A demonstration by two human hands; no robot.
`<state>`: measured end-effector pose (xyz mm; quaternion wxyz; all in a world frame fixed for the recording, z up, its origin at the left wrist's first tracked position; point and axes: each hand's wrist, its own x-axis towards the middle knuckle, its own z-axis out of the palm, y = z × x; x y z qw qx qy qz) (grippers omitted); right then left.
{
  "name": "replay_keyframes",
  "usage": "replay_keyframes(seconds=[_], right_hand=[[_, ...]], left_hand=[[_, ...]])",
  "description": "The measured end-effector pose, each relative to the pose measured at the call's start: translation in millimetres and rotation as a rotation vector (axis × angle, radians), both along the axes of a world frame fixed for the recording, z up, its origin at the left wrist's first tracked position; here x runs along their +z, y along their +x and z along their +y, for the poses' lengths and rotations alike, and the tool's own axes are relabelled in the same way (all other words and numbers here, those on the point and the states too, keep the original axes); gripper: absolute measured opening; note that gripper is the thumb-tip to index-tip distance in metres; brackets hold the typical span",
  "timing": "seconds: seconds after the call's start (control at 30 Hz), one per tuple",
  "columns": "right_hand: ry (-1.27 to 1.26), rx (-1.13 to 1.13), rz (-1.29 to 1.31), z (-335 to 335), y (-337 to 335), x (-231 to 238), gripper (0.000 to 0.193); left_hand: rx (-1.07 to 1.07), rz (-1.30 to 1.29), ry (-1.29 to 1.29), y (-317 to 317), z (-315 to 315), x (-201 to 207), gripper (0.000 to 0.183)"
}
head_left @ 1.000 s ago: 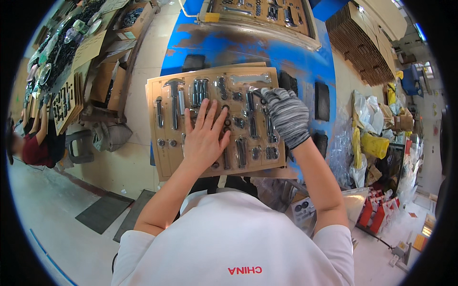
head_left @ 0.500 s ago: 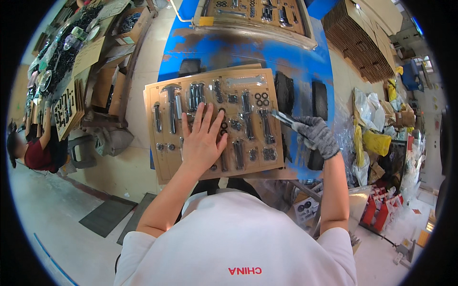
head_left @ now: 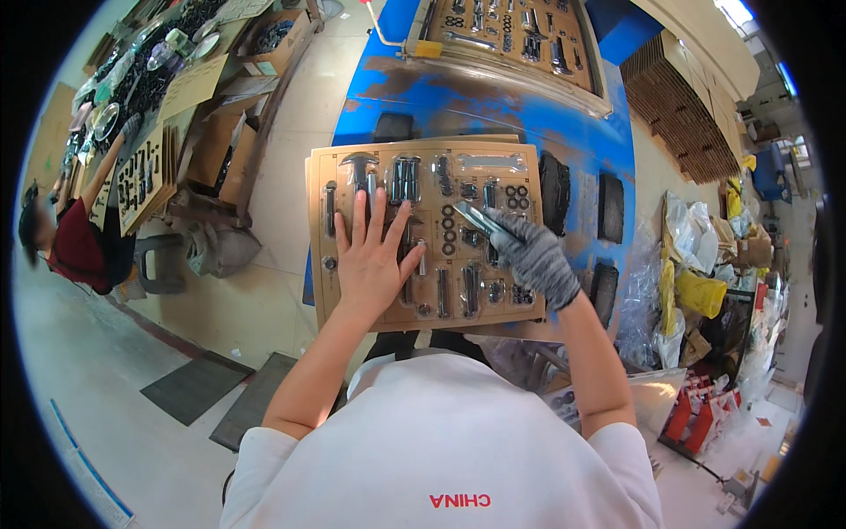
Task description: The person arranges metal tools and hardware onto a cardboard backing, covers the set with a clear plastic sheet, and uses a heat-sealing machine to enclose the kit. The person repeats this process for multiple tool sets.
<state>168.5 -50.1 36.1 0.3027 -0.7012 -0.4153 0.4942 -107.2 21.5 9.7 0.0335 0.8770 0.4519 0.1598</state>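
Note:
My left hand point(head_left: 370, 264), bare, lies spread on a stack of brown cardboard sheets point(head_left: 327, 295) carrying tools and hardware under clear film. Around its fingertips are a hammer point(head_left: 359, 161) and a group of dark pieces point(head_left: 404, 179). A column of black rings point(head_left: 448, 231) shows to its right, and an open-end wrench point(head_left: 493, 163) lies along the far edge. In a grey knit glove, my right hand point(head_left: 539, 264) is closed round a silver utility knife point(head_left: 480, 220). The knife points far-left over the sheet beside the rings; I cannot tell whether its tip touches the film.
Beneath is a worn blue bench point(head_left: 388, 78) with black pads point(head_left: 610, 207). Beyond stands a framed tray point(head_left: 423, 60) of more tools. Stacked cardboard point(head_left: 679, 106) is at far right, plastic bags point(head_left: 692, 229) at right. A person point(head_left: 75, 251) works at a table on the left.
My right hand with the knife has moved left, from the sheet's right edge to over its middle. My left hand stays spread on the sheet. The whole view has shifted slightly.

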Motion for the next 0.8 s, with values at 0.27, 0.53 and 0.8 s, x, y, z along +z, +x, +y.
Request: replay_keyframes(seconds=[0.27, 0.53, 0.8], right_hand=[[0.083, 0.298, -0.158, -39, -12, 30, 0.044], [-0.038, -0.193, 0.187, 64, -58, 29, 0.041], [0.116, -0.059, 0.027, -19, -67, 1, 0.042]], left_hand=[[0.009, -0.027, -0.016, 1, 1, -2, 0.066], [0.047, -0.027, -0.037, 0, 2, -7, 0.062], [0.057, -0.041, -0.046, -2, 2, -10, 0.05]])
